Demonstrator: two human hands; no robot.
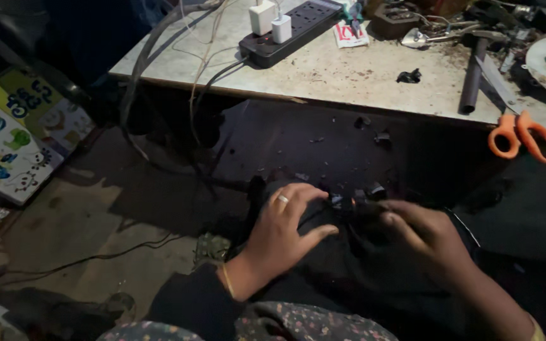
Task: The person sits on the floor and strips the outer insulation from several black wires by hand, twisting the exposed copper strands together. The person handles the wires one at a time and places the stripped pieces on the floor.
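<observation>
Both my hands meet low in the dark below a workbench edge. My left hand (282,227), with a ring on one finger, rests curled on a dark lap or cloth, fingertips touching a small dark part (349,202) with a faint orange glint. My right hand (424,233) pinches the same small part from the right side. What the part is cannot be made out. Little black scraps (377,189) lie on the dark surface just beyond my fingers.
A worn pale workbench (349,76) carries a black power strip (289,28) with white chargers, orange-handled scissors (526,136) at its edge, a metal tube (472,79), pliers (437,35) and a small black piece (409,76). Cables (159,57) hang left. A colourful printed board (14,136) lies on the floor.
</observation>
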